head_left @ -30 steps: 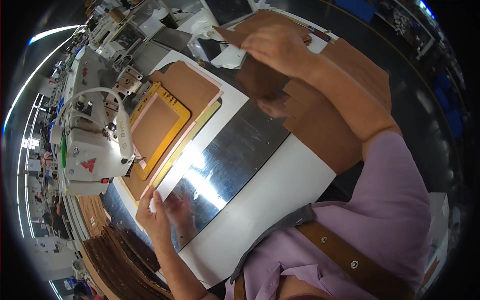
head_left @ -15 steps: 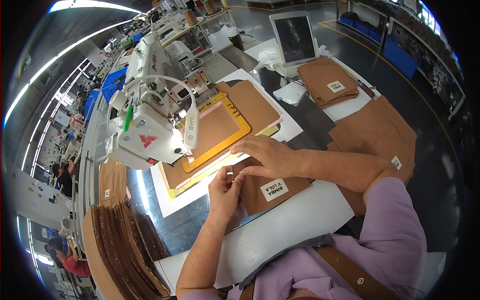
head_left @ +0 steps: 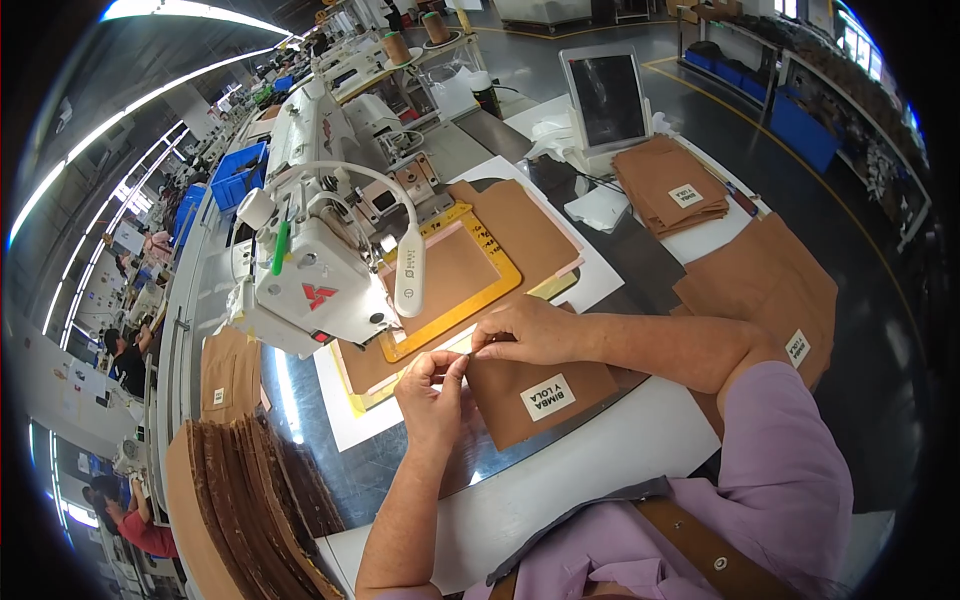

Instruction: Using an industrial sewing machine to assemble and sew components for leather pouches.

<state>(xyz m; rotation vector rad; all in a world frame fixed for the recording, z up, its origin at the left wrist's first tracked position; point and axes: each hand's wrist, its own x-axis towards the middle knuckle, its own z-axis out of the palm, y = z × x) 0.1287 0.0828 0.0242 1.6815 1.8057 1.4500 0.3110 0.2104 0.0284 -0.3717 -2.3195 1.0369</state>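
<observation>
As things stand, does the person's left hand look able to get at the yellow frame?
Probably yes: the left hand is close to the near corner of the yellow frame, with nothing visible standing between them. It seems to pinch the labelled brown piece, though, so may need to let go first.

Left hand point(head_left: 430, 408) close beside right hand point(head_left: 540, 333) — fingers point(head_left: 500, 321) curled.

white-framed dark screen point(head_left: 608, 100), brown thread cones point(head_left: 396, 48), blue bin point(head_left: 239, 176), co-worker point(head_left: 150, 532) in red
</observation>
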